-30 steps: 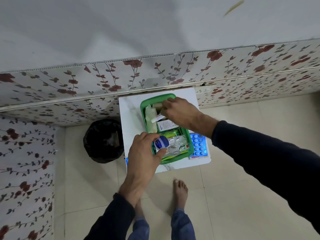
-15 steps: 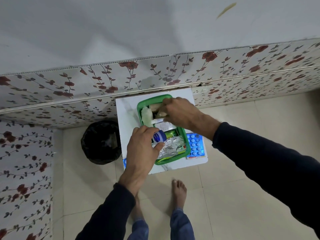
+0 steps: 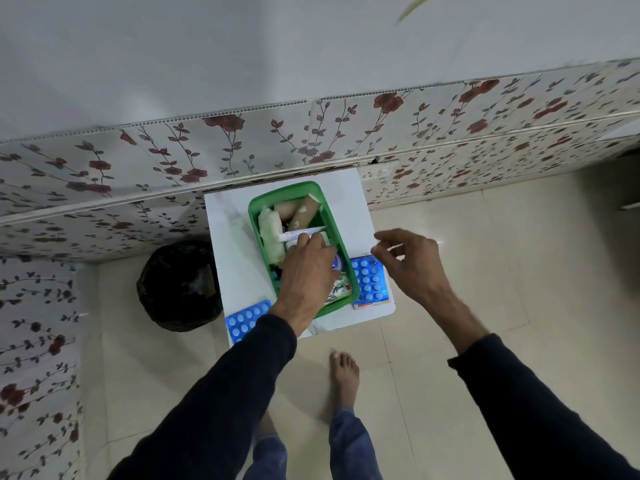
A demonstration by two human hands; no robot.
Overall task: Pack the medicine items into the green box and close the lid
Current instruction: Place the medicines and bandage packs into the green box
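Note:
The open green box [image 3: 288,188] sits on a small white table [image 3: 230,258]. Inside lie a white cotton roll [image 3: 272,237], brown bandage rolls [image 3: 300,211], a white tube [image 3: 304,233] and foil strips [image 3: 340,289]. My left hand [image 3: 304,277] reaches palm-down into the box, its fingers closed over a small blue-capped bottle [image 3: 336,263] that peeks out by the fingertips. My right hand [image 3: 412,261] hovers open, just right of the box, holding nothing. One blue blister pack [image 3: 370,282] lies right of the box, another [image 3: 247,320] at the table's front left edge. No lid shows.
A black bin [image 3: 180,285] stands on the floor left of the table. A flower-patterned wall panel [image 3: 311,140] runs right behind the table. My bare foot [image 3: 344,374] is on the tiled floor just in front.
My right hand has let go of the items in the box and pulled out to the right. My left hand has lowered the blue-capped bottle into the box.

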